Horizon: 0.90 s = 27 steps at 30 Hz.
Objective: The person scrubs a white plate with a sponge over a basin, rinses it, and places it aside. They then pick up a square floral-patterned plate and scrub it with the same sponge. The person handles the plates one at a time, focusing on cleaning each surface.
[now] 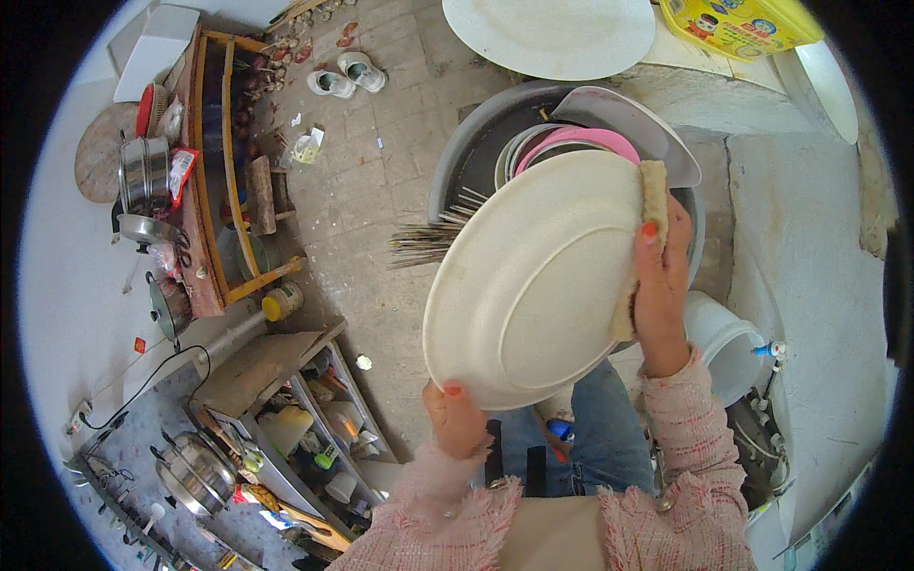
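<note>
A large oval cream-coloured dish (528, 285) is tilted before me, its outer side with the foot ring facing the camera. My left hand (455, 421) grips its lower left rim, thumb on top. At the right rim, my right hand (660, 285) presses a beige cloth or sponge (653, 193) against the dish, its fingers partly hidden. Under and beyond the dish stands a round dark grey basin (457, 157), holding a pink bowl (607, 135), other nested bowls and a white curved vessel (628, 118). A bundle of thin sticks (421, 239) pokes out at the basin's left side.
A big white round lid or plate (557, 36) and a yellow plastic tub (742, 25) lie beyond the basin. A white bucket (725, 350) is at the right by the wall. Shelves (307, 421) and a wooden table (207, 271) stand left; white shoes (350, 75) lie on the floor.
</note>
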Available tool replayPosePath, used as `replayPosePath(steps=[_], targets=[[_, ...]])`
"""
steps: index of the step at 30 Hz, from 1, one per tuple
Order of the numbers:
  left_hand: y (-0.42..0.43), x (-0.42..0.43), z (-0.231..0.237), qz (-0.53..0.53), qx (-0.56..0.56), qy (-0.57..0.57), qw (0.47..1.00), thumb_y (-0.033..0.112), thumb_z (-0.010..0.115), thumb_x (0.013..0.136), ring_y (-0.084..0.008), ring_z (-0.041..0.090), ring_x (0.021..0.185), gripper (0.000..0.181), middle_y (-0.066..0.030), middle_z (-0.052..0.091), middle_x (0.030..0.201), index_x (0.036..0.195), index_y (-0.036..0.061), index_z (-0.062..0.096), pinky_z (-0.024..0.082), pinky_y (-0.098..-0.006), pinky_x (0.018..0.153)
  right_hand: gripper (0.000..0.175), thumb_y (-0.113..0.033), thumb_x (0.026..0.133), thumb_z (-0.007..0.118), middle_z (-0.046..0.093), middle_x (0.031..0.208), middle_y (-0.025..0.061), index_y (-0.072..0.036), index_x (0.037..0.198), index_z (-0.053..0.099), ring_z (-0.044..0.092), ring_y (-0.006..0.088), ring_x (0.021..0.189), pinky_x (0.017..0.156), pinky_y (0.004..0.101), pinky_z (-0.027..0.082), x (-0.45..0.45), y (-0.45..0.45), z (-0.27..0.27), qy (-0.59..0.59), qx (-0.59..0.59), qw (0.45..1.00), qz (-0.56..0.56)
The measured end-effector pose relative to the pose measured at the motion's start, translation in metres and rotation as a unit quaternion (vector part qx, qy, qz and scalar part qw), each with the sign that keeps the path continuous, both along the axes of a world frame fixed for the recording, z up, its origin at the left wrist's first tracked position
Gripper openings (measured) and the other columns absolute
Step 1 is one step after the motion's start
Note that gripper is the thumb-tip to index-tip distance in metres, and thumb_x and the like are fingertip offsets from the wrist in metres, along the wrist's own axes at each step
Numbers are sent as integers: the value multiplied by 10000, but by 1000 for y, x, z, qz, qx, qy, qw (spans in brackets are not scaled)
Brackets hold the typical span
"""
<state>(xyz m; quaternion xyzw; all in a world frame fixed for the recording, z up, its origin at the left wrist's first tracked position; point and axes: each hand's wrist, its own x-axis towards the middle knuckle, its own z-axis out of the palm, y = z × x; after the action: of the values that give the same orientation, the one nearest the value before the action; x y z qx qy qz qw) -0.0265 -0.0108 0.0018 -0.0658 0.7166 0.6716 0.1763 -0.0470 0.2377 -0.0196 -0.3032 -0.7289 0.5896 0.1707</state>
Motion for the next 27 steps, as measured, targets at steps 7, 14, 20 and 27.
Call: replayPosePath(steps=[7, 14, 20, 27], targets=[[4, -40, 32, -69, 73, -95, 990, 359, 532, 949, -160, 572, 923, 415, -96, 612, 1041, 1117, -20, 543, 458, -311, 794, 464, -256, 922, 501, 424, 1284, 123, -78, 1350, 488, 395, 266, 1166, 1035, 374, 270, -1, 26, 12, 28, 149, 983, 106], [17, -46, 31, -29, -8, -77, 997, 366, 467, 976, -77, 551, 731, 454, -32, 650, 838, 1021, -60, 618, 427, -221, 629, 489, -220, 869, 521, 410, 1401, 131, -144, 1351, 501, 361, 325, 1278, 1058, 425, 257, -12, 15, 23, 20, 275, 931, 240], [27, -41, 30, -27, 24, -92, 995, 352, 510, 962, -131, 604, 841, 413, -79, 648, 986, 1144, -16, 554, 486, -272, 731, 462, -293, 882, 474, 391, 1449, 74, -183, 1328, 526, 301, 323, 1348, 1101, 476, 212, -13, -30, 47, 16, 311, 881, 356], [25, -37, 20, -39, -5, 3, 999, 386, 488, 963, -133, 600, 889, 469, -84, 642, 1040, 1161, -33, 563, 478, -271, 775, 477, -283, 843, 507, 396, 1447, 10, -220, 1315, 537, 301, 279, 1346, 1115, 502, 156, -6, -58, 54, 29, 309, 872, 378]])
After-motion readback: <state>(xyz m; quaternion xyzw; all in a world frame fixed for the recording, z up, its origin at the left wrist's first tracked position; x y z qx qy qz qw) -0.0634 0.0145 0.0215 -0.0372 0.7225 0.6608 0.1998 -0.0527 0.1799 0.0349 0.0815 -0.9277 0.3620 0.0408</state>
